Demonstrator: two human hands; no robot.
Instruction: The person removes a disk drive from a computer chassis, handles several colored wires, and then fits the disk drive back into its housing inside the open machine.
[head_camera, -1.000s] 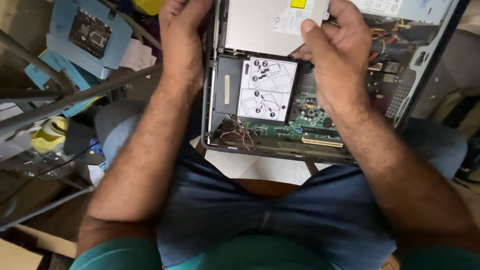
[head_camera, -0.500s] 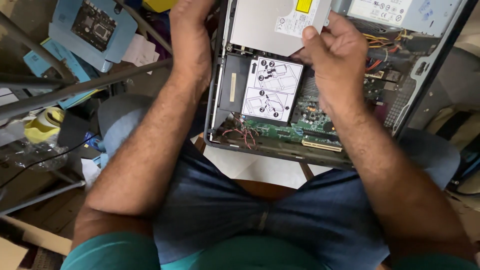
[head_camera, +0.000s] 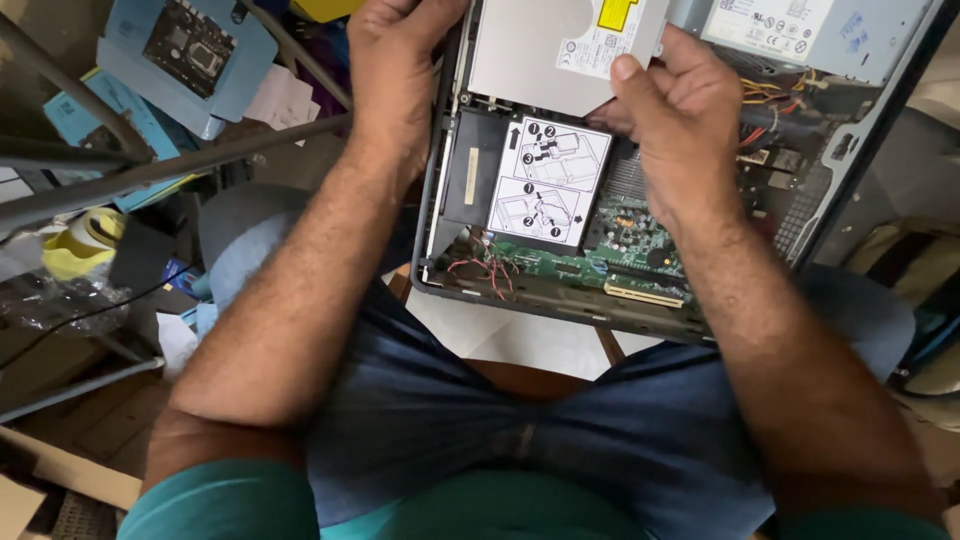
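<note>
Grip: both hands clasp the drive (head_camera: 560, 45); right hand (head_camera: 670, 110) pinches its near right corner, left hand (head_camera: 395, 60) wraps its left edge.
Drive: lies between the hands, over the open case (head_camera: 520, 290).
Done: cover off, board (head_camera: 630, 235) exposed below the right hand.
Left: drive not yet clear of the case.

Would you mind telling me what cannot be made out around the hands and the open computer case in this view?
- Left hand, head view: fingertips cut off by the top edge, so its grip is unclear.
- Silver drive: far end runs past the top edge.
- Right hand: covers the drive's near corner and the parts beneath.
- Circuit board: components too small to identify; diagram sticker hides part.
</note>
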